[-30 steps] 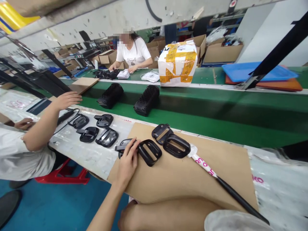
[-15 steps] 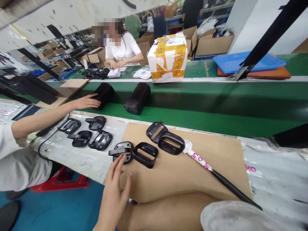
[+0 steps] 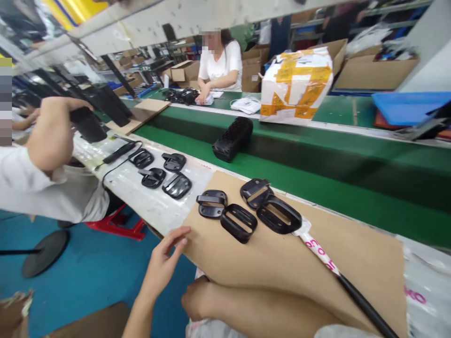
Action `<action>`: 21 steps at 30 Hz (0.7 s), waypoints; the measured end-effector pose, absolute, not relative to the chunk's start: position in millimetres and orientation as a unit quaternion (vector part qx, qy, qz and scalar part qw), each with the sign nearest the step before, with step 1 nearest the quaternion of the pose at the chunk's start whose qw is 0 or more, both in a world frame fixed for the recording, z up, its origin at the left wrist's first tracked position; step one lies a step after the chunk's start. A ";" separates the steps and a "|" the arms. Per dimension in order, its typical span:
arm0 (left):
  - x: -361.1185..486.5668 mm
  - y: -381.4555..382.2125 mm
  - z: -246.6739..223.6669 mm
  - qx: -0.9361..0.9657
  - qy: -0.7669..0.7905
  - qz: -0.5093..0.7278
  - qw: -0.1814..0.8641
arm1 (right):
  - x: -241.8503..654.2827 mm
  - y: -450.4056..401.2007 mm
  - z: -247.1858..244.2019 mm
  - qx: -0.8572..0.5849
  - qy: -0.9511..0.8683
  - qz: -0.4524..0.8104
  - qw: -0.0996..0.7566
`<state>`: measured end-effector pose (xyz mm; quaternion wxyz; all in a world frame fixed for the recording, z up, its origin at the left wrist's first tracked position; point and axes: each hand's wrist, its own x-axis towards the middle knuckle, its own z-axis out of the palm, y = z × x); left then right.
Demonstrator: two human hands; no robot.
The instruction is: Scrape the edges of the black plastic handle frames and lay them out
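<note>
I have my left hand (image 3: 162, 265) open and empty, its fingers loosely spread and their tips right at the near edge of a flat brown corrugated cardboard sheet (image 3: 317, 267). My right hand is out of view, so I cannot tell its state. Closest to those fingers, on the cardboard, lie four matte black moulded plastic frames (image 3: 238, 223), rounded rectangles with open slots, bunched in a loose cluster with none in my grip. Four more black plastic frames (image 3: 174, 162) sit on the glossy white plastic sheeting (image 3: 148, 206) that covers the bench, just beside the cardboard. Past them, a seated co-worker's raised bare arm (image 3: 49, 134) reaches to a black moulded piece (image 3: 88, 124). A long black rod with a white, pink-printed wrap (image 3: 319, 253) lies across the cardboard, and a bare knee (image 3: 199, 296) shows below the sheet's edge. Beyond the bench, a green conveyor belt (image 3: 317, 176) carries a black perforated cylindrical housing (image 3: 232, 139). Further off, a box bound in white and yellow tape (image 3: 296, 84) stands near another worker in a white shirt (image 3: 220, 61).
</note>
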<state>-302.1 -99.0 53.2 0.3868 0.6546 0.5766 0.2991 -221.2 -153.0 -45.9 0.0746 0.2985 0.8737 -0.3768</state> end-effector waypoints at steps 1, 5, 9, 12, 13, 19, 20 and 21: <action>-323.1 -106.0 58.6 0.623 0.605 0.298 0.396 | -217.7 -153.7 -43.8 0.294 0.871 -0.379 0.107; -419.7 -156.1 74.2 0.462 0.733 0.385 0.317 | -202.1 -159.3 -30.4 0.284 0.871 -0.362 0.171; -504.5 -229.0 80.4 0.257 0.761 0.580 0.136 | -190.9 -159.3 -20.6 0.280 0.883 -0.337 0.168; -552.4 -281.2 79.7 0.149 0.781 0.606 -0.016 | -188.6 -157.1 -18.4 0.268 0.890 -0.326 0.174; -566.3 -296.3 78.0 0.121 0.805 0.578 -0.060 | -188.5 -156.8 -18.9 0.259 0.893 -0.321 0.179; -641.7 -364.7 55.7 -0.059 0.901 0.397 -0.166 | -188.1 -153.6 -46.2 0.226 0.881 -0.352 0.222; -651.1 -375.2 52.1 -0.082 0.912 0.366 -0.166 | -187.4 -151.9 -54.4 0.221 0.877 -0.358 0.232; -658.6 -386.5 49.1 -0.100 0.924 0.333 -0.160 | -186.3 -150.0 -62.8 0.215 0.876 -0.359 0.238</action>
